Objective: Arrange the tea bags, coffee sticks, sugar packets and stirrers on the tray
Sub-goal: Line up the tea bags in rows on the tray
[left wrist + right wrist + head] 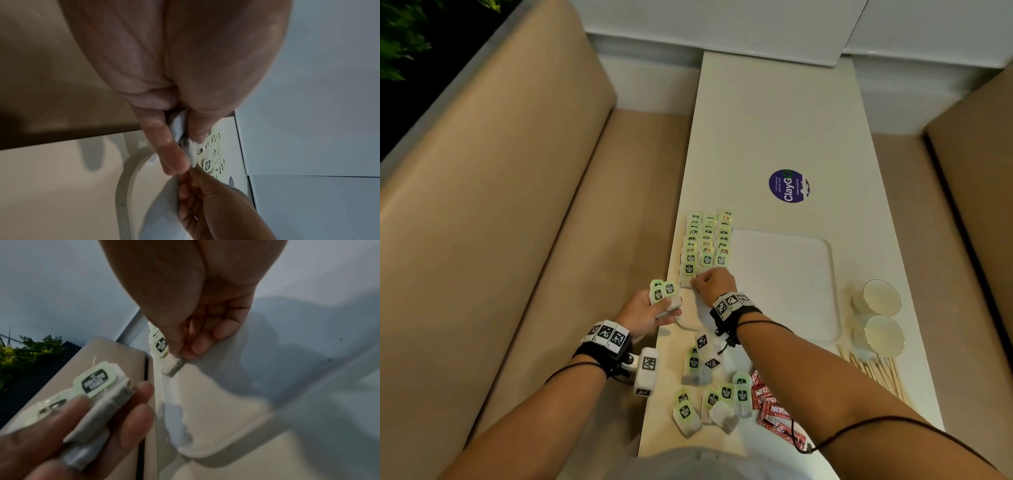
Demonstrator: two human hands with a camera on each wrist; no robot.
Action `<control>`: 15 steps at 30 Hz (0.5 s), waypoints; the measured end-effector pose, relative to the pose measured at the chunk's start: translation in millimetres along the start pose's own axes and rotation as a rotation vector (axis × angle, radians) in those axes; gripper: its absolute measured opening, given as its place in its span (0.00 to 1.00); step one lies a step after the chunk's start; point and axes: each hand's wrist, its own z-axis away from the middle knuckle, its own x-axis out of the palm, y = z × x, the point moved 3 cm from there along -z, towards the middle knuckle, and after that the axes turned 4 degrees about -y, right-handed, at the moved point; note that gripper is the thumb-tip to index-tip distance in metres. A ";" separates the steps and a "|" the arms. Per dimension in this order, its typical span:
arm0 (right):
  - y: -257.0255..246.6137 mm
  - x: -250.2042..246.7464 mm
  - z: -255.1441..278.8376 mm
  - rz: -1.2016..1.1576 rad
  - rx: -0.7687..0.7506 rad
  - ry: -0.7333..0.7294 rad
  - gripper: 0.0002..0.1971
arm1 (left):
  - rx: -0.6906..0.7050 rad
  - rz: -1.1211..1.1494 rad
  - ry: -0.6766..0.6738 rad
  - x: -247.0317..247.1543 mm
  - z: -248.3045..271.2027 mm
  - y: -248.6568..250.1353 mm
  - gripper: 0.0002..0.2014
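Right now the right hand (714, 282) pinches one tea bag (171, 362) and sets it at the near end of the rows of tea bags (707, 240) along the left side of the tray (791, 284). The left hand (650, 313) waits beside it, fingers curled round a few spare tea bags (663, 293).

To do this step well, I think the bag should go down flat, with its green tag facing up like the others. It should line up with its row and just overlap the bag behind it. The right hand should let go gently, so the neat rows do not slide. Then it can take the next bag from the left hand.

From the head view you can see the whole table (774, 137). More loose tea bags (709, 401) lie near the person, with red coffee sticks (774, 409) beside them. Wooden stirrers (876, 373) lie to the right of the tray, close to two glasses (881, 315). I cannot pick out sugar packets.

The right wrist view does not show those things, but it shows the pinch up close: the thumb and fingers (197, 346) press the bag's near edge. The left wrist view shows the tray's curved rim (121, 186) and the left hand's grip on its bags, a little blurry.
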 end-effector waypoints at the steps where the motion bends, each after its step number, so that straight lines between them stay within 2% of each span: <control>1: 1.4 0.4 0.8 -0.021 0.012 0.009 0.20 | 0.002 -0.003 0.004 0.3 -0.1 1.1 0.08; 5: 6.3 4.1 8.4 -0.131 -0.026 0.016 0.16 | 0.024 -0.045 0.040 3.4 -1.8 6.0 0.07; 12: 7.7 5.1 42.7 -0.173 -0.196 -0.103 0.24 | 0.036 -0.063 0.101 9.0 -7.4 9.3 0.07; 15: 11.3 10.3 52.5 -0.190 -0.229 -0.148 0.21 | 0.053 -0.112 0.140 10.0 -9.3 10.5 0.05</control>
